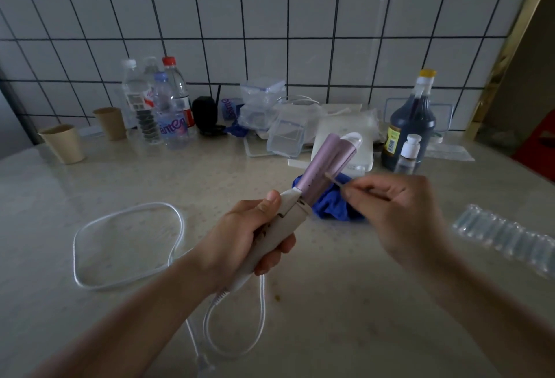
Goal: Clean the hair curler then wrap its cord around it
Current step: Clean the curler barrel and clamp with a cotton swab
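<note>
Cord (156,204): loose white loops left of and below the left hand, unwrapped.
Left hand (249,236): grips the hair curler (321,164) by its handle. The long axis runs up and away rightward.
Right hand (399,209): nearer the barrel, pinching a thin blurred stick (338,181) against it.
Blue cloth (333,206): beyond, between the hands.
Vial strip (507,233): right, clear of the hands.

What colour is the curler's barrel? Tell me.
Pale pink-lilac barrel, seen in the head view.
</note>
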A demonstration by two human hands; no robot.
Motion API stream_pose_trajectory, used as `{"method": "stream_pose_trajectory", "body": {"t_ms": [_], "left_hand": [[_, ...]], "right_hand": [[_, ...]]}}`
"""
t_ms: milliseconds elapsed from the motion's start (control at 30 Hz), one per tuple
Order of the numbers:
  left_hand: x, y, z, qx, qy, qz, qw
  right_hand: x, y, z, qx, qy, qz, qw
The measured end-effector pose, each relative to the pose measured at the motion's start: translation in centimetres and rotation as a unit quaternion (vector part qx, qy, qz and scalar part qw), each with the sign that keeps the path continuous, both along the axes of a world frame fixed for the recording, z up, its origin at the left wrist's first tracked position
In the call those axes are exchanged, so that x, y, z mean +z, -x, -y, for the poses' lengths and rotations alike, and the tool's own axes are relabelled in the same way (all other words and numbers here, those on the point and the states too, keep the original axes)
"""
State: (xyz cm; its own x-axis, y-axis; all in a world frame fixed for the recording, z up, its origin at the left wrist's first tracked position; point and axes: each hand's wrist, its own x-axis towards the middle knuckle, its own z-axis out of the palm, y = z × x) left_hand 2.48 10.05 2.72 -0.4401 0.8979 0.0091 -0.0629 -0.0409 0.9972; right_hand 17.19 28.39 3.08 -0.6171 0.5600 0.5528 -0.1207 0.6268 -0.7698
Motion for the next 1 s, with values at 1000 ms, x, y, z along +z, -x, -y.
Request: {"method": "stream_pose_trajectory", "body": {"t_ms": [1000], "left_hand": [[0.3,0.9,0.6,-0.087,0.058,0.095,0.99]], "right_hand": [[-1.3,0.3,1.7,0.025,-0.019,0.005,0.999]]}}
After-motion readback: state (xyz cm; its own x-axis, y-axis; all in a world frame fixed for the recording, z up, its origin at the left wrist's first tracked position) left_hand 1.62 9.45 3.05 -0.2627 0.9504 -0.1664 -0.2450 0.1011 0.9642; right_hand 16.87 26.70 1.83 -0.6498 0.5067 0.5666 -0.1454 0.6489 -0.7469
